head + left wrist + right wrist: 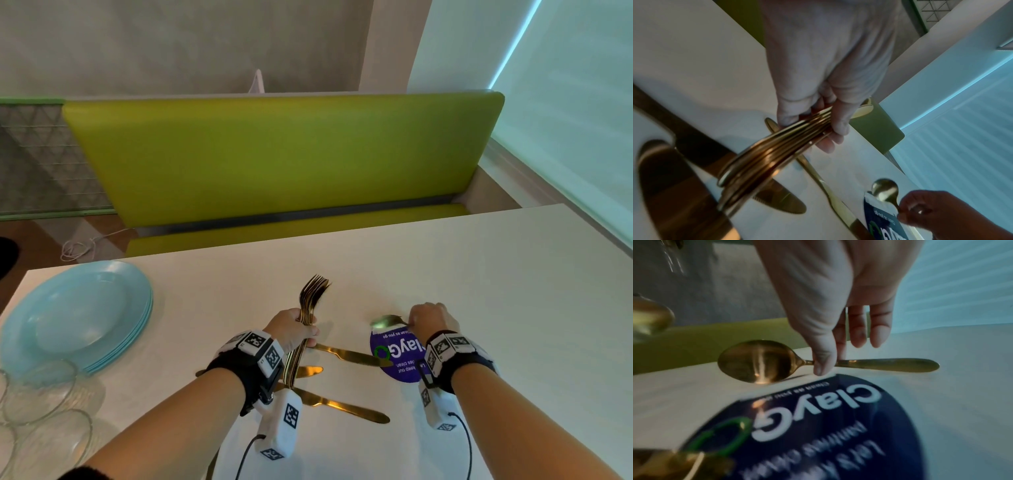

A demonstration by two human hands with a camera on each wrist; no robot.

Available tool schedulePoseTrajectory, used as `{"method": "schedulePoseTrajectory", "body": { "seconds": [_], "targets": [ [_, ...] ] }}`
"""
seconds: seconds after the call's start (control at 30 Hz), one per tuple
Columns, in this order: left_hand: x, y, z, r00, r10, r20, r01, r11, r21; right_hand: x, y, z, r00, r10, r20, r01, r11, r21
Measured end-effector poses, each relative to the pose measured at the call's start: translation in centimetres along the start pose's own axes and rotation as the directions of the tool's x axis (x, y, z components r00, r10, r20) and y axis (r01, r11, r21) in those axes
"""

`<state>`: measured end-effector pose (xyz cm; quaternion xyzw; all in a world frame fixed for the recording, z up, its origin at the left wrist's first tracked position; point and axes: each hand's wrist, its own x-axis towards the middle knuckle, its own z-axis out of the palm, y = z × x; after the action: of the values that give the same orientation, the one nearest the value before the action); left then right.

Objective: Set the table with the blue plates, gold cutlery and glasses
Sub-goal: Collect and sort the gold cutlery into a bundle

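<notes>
- Head view: no place is seen to be laid yet; the task is judged to be at an early, sorting stage.
- A bunch of gold forks (310,301) is gripped in the left hand (291,330), fingers curled round the handles, tines pointing up and away over the white table (479,274).
- A gold spoon (756,361) is pinched at its neck between thumb and forefinger of the right hand (838,296), the other fingers hanging straight; the bowl is seen at or just above the table, beside a purple round sticker (400,356).
- Three gold knives (346,407) are left lying loose on the table between the two hands, one with its tip over the sticker's edge.
- The blue plates (78,315) are kept in one stack at the near left corner of the table, none dealt out.
- The glasses (41,404) are grouped just in front of that stack; nothing can be seen inside them, and the top plate is seen to be bare.
- Left to do, as judged: plates distributed, forks, knives and spoons set beside each, a glass placed at every setting.
- How many spoons remain cannot be told.
</notes>
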<state>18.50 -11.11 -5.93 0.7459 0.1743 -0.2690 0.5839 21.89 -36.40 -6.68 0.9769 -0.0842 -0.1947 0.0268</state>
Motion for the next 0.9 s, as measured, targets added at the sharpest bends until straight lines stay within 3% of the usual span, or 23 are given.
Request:
{"method": "schedulePoseTrajectory", "body": {
  "seconds": [0.1,0.17,0.23,0.3,0.37,0.4,0.67,0.9],
  "targets": [
    [-0.2,0.1,0.2,1.000,-0.007,0.011,0.007,1.000,-0.027,-0.4,-1.7,-1.4,1.000,0.014,-0.024,-0.008,0.972,0.234],
    [-0.4,0.2,0.4,1.000,-0.018,0.006,0.018,0.998,-0.065,-0.6,-2.7,-2.3,0.999,0.013,-0.049,0.013,0.870,0.494],
    [-0.8,0.4,0.5,0.999,-0.035,-0.009,0.034,0.993,-0.113,-1.1,-3.6,-3.0,0.998,0.030,-0.054,0.019,0.679,0.734],
    [-1.2,0.7,0.6,0.999,-0.053,-0.012,0.050,0.981,-0.186,-2.3,-4.5,-3.4,1.000,-0.005,0.023,-0.019,0.415,0.910],
    [-1.7,0.8,0.7,0.997,-0.072,-0.014,0.067,0.967,-0.244,-3.5,-5.5,-3.2,0.988,-0.099,0.121,-0.098,0.211,0.972],
    [-1.9,0.8,0.7,0.997,-0.081,-0.017,0.074,0.963,-0.261,-4.0,-6.0,-2.8,0.977,-0.145,0.157,-0.132,0.164,0.978],
    [-4.0,-1.3,0.7,0.996,-0.080,0.050,0.089,0.968,-0.236,-7.0,-9.0,1.2,0.920,-0.323,0.220,-0.179,0.152,0.972],
    [-7.1,-2.9,-0.8,0.993,-0.029,0.112,0.054,0.972,-0.230,-11.3,-11.2,1.4,0.932,-0.305,0.196,-0.141,0.192,0.971]
  ]
}}
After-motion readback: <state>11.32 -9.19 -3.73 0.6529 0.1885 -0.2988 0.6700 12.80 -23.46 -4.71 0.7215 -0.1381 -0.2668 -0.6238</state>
